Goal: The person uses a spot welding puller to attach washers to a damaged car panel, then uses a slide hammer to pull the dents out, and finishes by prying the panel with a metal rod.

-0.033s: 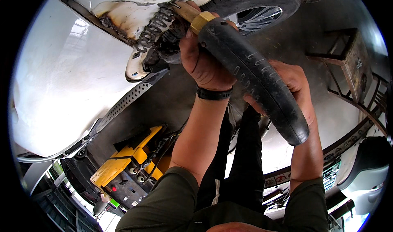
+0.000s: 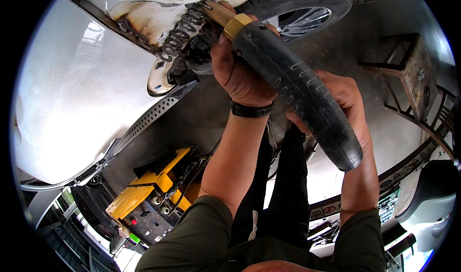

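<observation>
A dent-puller welding gun with a black curved grip [image 2: 297, 94] and a brass nut [image 2: 236, 26] slants across the view. Its brass front end [image 2: 216, 12] reaches a row of grey metal rings [image 2: 180, 34] along a scorched edge of the white car body [image 2: 72, 89]. From below, my left hand [image 2: 245, 77] is wrapped round the front of the gun beside the nut, with fingertips showing beyond it. Behind the black grip my right hand [image 2: 343, 94] is closed on it; most of its fingers are hidden. Whether the tip touches a ring, I cannot tell.
A car wheel [image 2: 307, 12] is just beyond my hands. At lower left stands a yellow and black machine [image 2: 149, 185] with cables. A metal stool [image 2: 415, 80] stands at right, and a perforated side step [image 2: 144, 120] runs along the car.
</observation>
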`<state>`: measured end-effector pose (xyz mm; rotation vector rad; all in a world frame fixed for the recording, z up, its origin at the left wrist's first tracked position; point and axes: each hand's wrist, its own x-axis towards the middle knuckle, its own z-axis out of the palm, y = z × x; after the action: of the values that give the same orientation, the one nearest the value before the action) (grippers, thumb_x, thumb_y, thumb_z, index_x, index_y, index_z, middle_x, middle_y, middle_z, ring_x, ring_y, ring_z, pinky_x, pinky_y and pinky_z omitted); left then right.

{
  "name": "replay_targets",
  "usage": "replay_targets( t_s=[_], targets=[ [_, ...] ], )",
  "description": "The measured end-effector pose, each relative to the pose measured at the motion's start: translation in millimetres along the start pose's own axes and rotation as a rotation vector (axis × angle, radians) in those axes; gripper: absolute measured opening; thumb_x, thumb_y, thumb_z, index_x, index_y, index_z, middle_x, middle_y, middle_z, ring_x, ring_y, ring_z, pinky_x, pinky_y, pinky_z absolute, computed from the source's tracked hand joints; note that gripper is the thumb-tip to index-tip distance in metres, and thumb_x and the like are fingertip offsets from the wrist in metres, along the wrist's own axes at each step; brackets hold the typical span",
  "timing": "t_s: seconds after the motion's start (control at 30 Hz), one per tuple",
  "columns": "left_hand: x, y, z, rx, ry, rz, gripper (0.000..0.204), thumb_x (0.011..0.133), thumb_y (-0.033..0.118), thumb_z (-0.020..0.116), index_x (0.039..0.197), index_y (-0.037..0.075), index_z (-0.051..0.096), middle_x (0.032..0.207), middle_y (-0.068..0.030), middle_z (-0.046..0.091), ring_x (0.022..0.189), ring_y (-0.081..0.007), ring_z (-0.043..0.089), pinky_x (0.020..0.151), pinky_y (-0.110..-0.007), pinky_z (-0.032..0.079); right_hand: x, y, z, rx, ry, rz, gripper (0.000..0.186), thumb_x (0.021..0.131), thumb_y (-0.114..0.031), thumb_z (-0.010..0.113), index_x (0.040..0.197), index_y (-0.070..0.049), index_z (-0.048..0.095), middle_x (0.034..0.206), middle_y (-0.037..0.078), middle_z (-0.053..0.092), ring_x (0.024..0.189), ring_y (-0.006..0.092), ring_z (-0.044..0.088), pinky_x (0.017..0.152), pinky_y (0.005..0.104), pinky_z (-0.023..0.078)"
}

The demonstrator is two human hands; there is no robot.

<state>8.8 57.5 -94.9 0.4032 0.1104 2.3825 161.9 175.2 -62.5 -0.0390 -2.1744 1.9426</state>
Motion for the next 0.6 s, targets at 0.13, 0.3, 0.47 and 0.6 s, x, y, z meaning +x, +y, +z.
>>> replay_targets(
  t_s=[0.13, 0.3, 0.47, 0.6],
  targets=[
    [0, 4, -4, -0.04, -0.006, -0.032, 0.05, 0.098, 0.037, 0.064, 0.144, 0.023, 0.052, 0.111, -0.0014, 0.061, 0.102, -0.0124, 0.06, 0.086, -0.03, 0.06, 0, 1, 4, -0.021, 0.008, -0.032, 0.045, 0.073, -0.028, 0.088, 0.11, -0.006, 0.076, 0.112, 0.015, 0.075, 0.102, 0.0287, 0.073, 0.09, 0.0401, 0.057],
    [-1, 6, -4, -0.043, 0.067, -0.085, 0.048, 0.098, 0.037, 0.064, 0.142, 0.02, 0.054, 0.109, -0.0004, 0.062, 0.1, -0.0117, 0.059, 0.086, -0.028, 0.059, -2, 5, 9, 0.006, 0.061, -0.038, 0.042, 0.073, -0.026, 0.087, 0.108, -0.005, 0.076, 0.113, 0.015, 0.075, 0.101, 0.0278, 0.073, 0.088, 0.0396, 0.056],
    [5, 3, 0, 0.039, -0.074, -0.026, 0.052, 0.097, 0.04, 0.066, 0.143, 0.02, 0.055, 0.103, 0.0009, 0.062, 0.093, -0.0099, 0.058, 0.083, -0.025, 0.059, -2, 1, 9, 0.008, 0.051, 0.003, 0.041, 0.073, -0.024, 0.086, 0.107, -0.005, 0.077, 0.112, 0.015, 0.075, 0.099, 0.0271, 0.073, 0.085, 0.0379, 0.056],
    [-2, 7, 1, 0.067, -0.006, -0.033, 0.054, 0.096, 0.041, 0.067, 0.145, 0.021, 0.054, 0.104, 0.0003, 0.062, 0.092, -0.01, 0.058, 0.083, -0.025, 0.059, -3, 3, 18, 0.032, 0.099, -0.003, 0.042, 0.073, -0.024, 0.085, 0.108, -0.003, 0.076, 0.109, 0.015, 0.075, 0.097, 0.0279, 0.073, 0.085, 0.0372, 0.056]
  ],
)
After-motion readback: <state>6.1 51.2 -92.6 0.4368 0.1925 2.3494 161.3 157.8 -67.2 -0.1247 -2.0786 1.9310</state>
